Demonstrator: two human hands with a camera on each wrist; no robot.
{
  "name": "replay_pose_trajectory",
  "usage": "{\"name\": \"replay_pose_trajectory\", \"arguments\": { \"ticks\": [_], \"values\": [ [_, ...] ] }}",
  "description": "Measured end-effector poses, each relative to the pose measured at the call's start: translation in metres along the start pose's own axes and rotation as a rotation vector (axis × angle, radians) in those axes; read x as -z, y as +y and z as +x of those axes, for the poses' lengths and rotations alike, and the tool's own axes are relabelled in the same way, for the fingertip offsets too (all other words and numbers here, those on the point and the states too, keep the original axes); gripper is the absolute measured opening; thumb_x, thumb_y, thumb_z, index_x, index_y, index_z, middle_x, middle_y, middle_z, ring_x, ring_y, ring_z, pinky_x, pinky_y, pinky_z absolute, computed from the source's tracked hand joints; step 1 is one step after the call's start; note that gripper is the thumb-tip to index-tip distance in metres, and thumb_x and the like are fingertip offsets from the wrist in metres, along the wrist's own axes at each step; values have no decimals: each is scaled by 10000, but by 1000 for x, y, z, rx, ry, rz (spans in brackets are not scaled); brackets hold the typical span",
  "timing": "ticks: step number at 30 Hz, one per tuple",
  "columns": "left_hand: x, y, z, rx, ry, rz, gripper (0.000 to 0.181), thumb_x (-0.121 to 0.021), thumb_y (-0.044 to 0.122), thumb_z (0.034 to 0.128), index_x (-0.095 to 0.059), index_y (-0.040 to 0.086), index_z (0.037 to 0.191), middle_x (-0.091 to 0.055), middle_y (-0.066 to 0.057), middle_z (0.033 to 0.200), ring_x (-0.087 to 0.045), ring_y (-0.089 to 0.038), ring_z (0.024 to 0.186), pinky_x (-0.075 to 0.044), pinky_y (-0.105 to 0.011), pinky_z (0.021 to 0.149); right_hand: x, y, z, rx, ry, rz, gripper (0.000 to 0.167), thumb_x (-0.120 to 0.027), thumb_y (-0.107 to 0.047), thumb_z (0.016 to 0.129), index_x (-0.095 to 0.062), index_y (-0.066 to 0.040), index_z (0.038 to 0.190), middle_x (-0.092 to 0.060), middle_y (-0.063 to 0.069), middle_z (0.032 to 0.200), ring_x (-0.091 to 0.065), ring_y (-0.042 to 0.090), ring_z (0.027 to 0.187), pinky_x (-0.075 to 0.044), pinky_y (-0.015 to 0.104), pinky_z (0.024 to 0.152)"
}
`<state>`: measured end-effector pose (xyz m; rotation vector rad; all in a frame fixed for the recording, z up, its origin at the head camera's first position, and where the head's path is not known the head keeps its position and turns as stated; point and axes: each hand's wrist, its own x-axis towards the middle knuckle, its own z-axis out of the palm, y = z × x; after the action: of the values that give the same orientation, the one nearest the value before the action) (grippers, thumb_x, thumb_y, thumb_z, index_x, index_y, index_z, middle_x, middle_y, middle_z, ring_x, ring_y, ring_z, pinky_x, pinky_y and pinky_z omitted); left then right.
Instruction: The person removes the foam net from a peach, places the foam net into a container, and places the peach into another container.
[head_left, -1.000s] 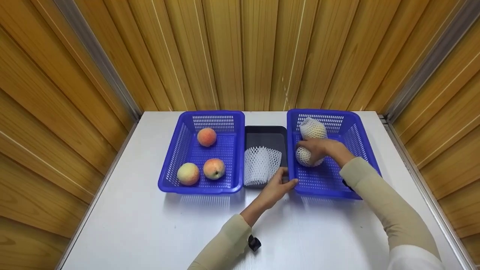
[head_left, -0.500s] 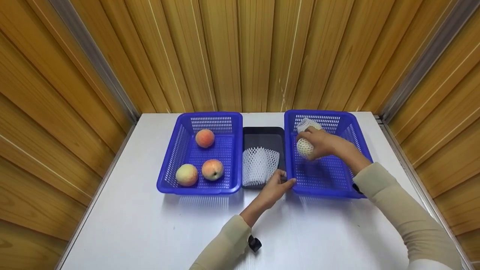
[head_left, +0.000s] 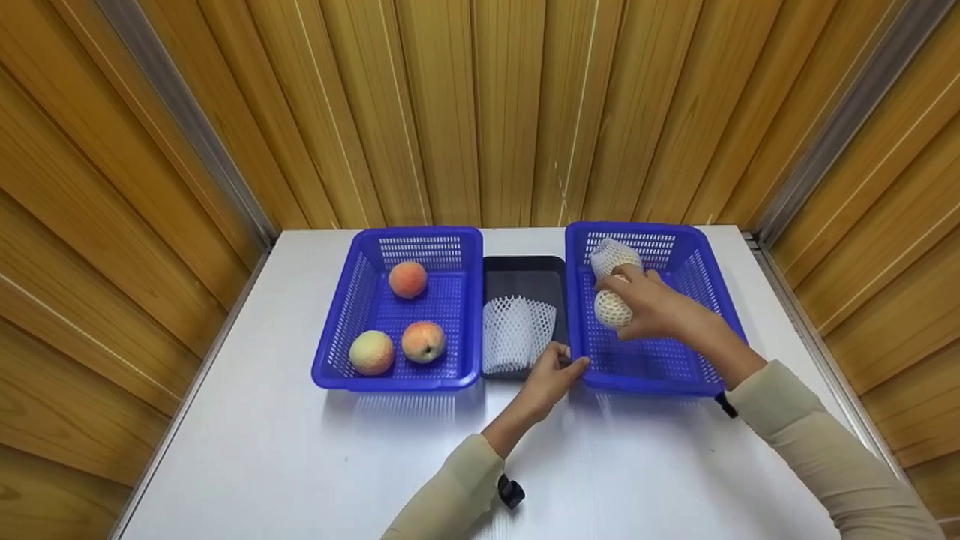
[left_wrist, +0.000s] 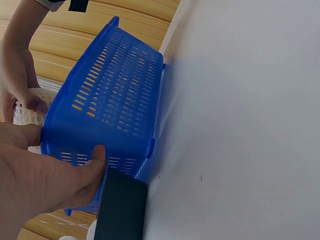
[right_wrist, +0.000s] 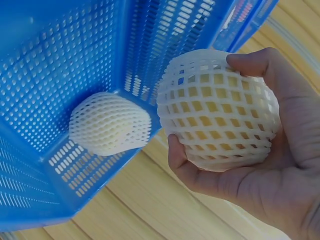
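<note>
In the right wrist view, my right hand grips a peach in a white foam net, thumb on one side and fingers round the other. Seen from the head, that netted peach is held over the left part of the right blue basket. A second netted peach lies behind it at the basket's back left corner. My left hand pinches the same basket's front left corner, its thumb on the rim; the left wrist view shows the fingers against the basket's outer wall.
Between the baskets stands a black tray with white foam nets in its front part. The left blue basket holds three bare peaches. Wood-patterned walls enclose the white table at the back and sides.
My right hand has lifted the netted peach off the basket's floor and turned, with its forearm shifting right and toward the front. My left hand keeps its hold on the basket corner.
</note>
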<state>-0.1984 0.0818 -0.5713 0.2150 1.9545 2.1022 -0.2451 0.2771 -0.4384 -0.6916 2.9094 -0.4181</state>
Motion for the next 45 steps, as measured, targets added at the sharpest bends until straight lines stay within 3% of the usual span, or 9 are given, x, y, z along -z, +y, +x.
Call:
{"name": "replay_pose_trajectory", "arguments": {
  "ticks": [5, 15, 23, 29, 33, 38, 45],
  "values": [
    [0, -1, 0, -6, 18, 14, 172, -655, 75, 973, -492, 23, 980, -562, -19, 916, -514, -104, 798, -427, -209, 655, -1, -9, -9, 18, 17, 19, 755, -868, -69, 702, -550, -127, 1384, -434, 236, 1439, -474, 488, 1203, -487, 642, 949],
    [12, -3, -4, -78, -33, 93, 245, -651, 169, 994, -503, 13, 1113, -619, -100, 1108, -622, -138, 963, -531, -249, 757, -7, -21, -26, 16, 31, 64, 759, -853, -32, 701, -555, -138, 1391, -434, 188, 1455, -457, 475, 1209, -542, 594, 900],
    [32, 13, -15, -155, -25, 192, 311, -583, 142, 1014, -468, -4, 1263, -485, -210, 1344, -611, -283, 1158, -542, -302, 899, -21, -37, -25, 74, 52, 86, 749, -841, -43, 685, -569, -153, 1374, -448, 148, 1433, -459, 446, 1190, -540, 565, 898],
    [50, 31, -25, -191, -7, 265, 330, -554, 99, 1013, -456, -8, 1310, -481, -216, 1409, -569, -404, 1257, -530, -428, 988, -25, -53, -24, 160, 74, 84, 752, -841, -52, 666, -572, -141, 1363, -467, 128, 1399, -460, 428, 1161, -519, 553, 900],
    [60, 36, -34, -225, -3, 262, 321, -551, 65, 1005, -455, -18, 1299, -486, -244, 1403, -551, -436, 1264, -534, -417, 999, -29, -64, -26, 211, 86, 90, 762, -844, -58, 646, -574, -135, 1355, -473, 140, 1402, -469, 418, 1157, -497, 551, 938],
    [72, 39, -45, -257, -17, 291, 305, -549, 36, 993, -457, -22, 1278, -476, -246, 1371, -538, -448, 1260, -541, -404, 989, -36, -76, -29, 228, 70, 110, 775, -830, -58, 649, -565, -161, 1371, -446, 164, 1452, -463, 437, 1195, -519, 550, 924],
    [91, 40, -64, -228, -83, 311, 297, -542, 40, 1006, -472, -35, 1284, -497, -239, 1367, -593, -359, 1236, -542, -414, 980, -54, -89, -28, 307, 53, 140, 783, -842, -45, 643, -557, -161, 1363, -440, 160, 1451, -451, 400, 1194, -530, 501, 892]
  ]
}}
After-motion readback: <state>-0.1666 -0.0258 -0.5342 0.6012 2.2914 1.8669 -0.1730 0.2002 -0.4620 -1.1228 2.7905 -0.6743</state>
